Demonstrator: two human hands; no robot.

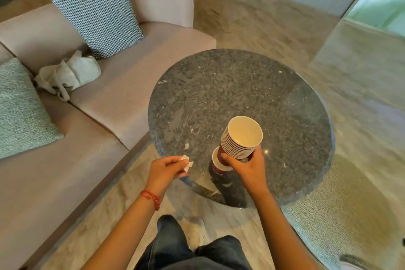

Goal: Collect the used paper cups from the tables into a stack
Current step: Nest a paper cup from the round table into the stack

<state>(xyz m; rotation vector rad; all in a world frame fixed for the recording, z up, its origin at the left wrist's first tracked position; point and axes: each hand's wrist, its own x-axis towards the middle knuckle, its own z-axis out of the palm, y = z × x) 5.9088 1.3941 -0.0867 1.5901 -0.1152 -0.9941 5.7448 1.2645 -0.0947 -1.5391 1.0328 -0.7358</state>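
My right hand (249,166) grips a stack of several red paper cups (241,138) with white rims, tilted so the cream inside of the top cup faces me. The foot of the stack sits in one more red cup (220,165) that stands on the round dark stone table (285,85) near its front edge. My left hand (167,167) hovers at the table's front left edge and pinches a small crumpled white scrap of paper (186,162). A few tiny white paper bits (186,146) lie on the tabletop close by.
A beige corner sofa (122,85) runs along the left, with a checked cushion (98,15), a green cushion (19,107) and a white cloth bag (68,74). A pale rug (341,199) lies under the table's right side. My legs stand just before the table.
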